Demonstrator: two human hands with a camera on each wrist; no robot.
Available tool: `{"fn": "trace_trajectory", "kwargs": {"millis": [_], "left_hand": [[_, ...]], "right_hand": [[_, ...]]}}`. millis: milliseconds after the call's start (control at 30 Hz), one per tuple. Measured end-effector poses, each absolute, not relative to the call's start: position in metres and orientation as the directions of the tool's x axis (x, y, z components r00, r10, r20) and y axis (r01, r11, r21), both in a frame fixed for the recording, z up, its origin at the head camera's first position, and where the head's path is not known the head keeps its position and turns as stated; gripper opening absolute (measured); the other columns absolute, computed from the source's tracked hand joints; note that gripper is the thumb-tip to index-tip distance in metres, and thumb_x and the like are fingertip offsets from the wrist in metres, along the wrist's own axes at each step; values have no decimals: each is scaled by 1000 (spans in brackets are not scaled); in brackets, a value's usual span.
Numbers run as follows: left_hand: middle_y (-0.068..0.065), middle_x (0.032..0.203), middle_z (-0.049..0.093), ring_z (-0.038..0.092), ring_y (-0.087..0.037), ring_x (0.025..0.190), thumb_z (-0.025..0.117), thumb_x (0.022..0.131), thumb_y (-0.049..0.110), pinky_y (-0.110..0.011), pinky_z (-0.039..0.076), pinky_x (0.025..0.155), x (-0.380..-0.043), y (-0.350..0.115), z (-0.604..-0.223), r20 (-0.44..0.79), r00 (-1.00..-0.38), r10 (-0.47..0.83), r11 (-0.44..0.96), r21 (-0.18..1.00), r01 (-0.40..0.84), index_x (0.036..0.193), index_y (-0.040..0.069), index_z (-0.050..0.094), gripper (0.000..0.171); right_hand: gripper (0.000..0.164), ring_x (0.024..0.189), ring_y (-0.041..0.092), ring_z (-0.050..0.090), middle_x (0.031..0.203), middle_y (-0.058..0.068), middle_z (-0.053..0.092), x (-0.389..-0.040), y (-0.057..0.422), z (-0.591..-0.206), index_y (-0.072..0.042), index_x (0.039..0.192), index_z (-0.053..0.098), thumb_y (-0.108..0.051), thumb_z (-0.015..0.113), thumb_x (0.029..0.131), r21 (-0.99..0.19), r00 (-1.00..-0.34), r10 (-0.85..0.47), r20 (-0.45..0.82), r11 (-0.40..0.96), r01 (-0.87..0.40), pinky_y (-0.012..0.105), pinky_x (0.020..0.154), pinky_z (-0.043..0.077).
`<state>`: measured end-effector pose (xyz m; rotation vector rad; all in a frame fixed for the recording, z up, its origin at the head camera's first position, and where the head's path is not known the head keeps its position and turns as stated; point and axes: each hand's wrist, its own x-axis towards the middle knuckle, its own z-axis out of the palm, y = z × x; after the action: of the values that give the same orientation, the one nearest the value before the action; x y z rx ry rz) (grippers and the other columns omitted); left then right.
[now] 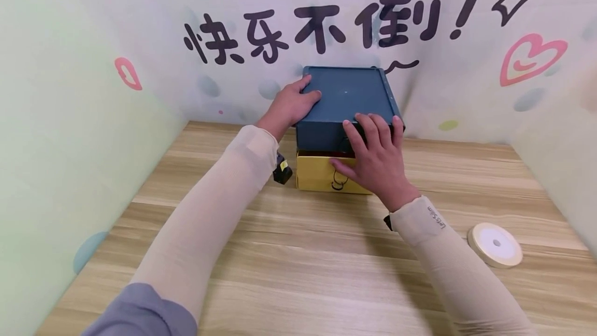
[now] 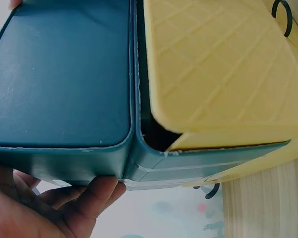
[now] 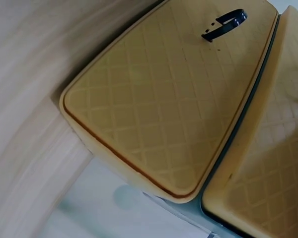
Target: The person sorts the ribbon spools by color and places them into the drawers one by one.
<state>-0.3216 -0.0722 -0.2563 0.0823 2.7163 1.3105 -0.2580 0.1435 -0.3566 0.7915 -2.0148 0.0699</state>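
Fingers of right hand point(image 1: 377, 162) spread, tips at upper front edge of blue box point(image 1: 347, 92), left hand point(image 1: 289, 105) gripping its left edge by thumb and fingers, yellow drawer front point(image 1: 314, 174) beneath box, both toward rear of wood-grain tabletop point(image 1: 289, 268), white spool point(image 1: 506, 250) at right.

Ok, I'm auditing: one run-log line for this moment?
left hand: touches blue plastic box, left edge | right hand: touches its front edge | cream round roll: on wooden table
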Motion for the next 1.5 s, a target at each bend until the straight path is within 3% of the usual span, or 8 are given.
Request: {"fn": "trace_trajectory", "kwargs": {"millis": [300,1000,1500], "left_hand": [[4,164,20,21,-16,149,47,103,45,-34,25,117,-320,-72,-256,-76,-991,111,631,775,11,159,34,24,61],[4,164,20,21,-17,149,46,103,45,-35,26,117,-321,-73,-255,-88,-991,105,638,770,-1,159,35,23,61],[4,164,21,23,-17,148,48,102,44,-34,27,116,-322,-72,-257,-83,-992,100,625,781,-3,158,34,25,61]], "right_hand": [[73,128,40,37,139,21,43,-260,142,-360,-10,141,43,-60,59,89,248,-344,-480,807,804,-541,64,111,16],[84,128,38,38,138,19,42,-266,138,-366,-13,141,37,-49,79,78,258,-299,-460,836,811,-525,63,111,16],[74,130,39,36,140,19,43,-264,136,-370,-12,141,40,-49,71,85,207,-307,-425,851,810,-548,62,113,13]]}}
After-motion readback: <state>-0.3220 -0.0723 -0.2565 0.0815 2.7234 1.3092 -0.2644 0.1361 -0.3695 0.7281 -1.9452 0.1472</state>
